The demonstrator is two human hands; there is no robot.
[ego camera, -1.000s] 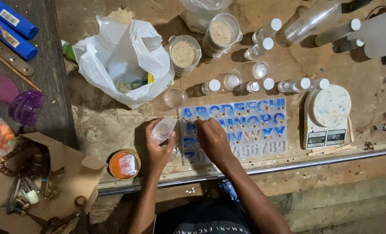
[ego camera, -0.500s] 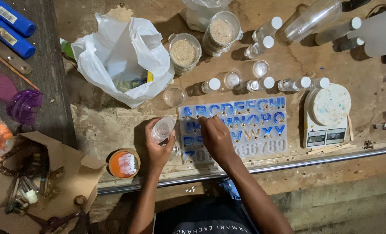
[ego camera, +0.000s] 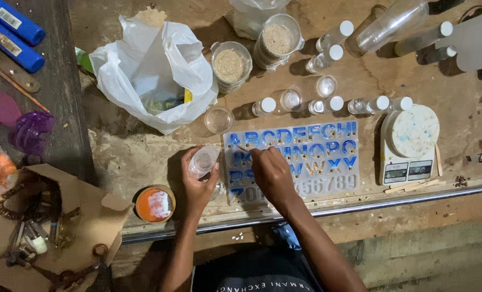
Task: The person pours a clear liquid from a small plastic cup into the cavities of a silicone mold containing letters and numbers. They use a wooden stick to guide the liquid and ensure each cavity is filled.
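Fingers of the left hand (ego camera: 197,181) wrap a small clear plastic cup (ego camera: 203,160), tilted, just left of the translucent silicone letter mould (ego camera: 327,162) with blue-filled cavities. The right hand (ego camera: 272,174) pinches a thin stick (ego camera: 243,147), its tip over the mould's upper-left letters. A white digital scale (ego camera: 408,172) sits right of the mould.

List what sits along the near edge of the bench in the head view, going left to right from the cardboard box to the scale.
Cardboard box → orange-lidded tub → left hand holding a small clear cup → right hand over the letter mould → white kitchen scale.
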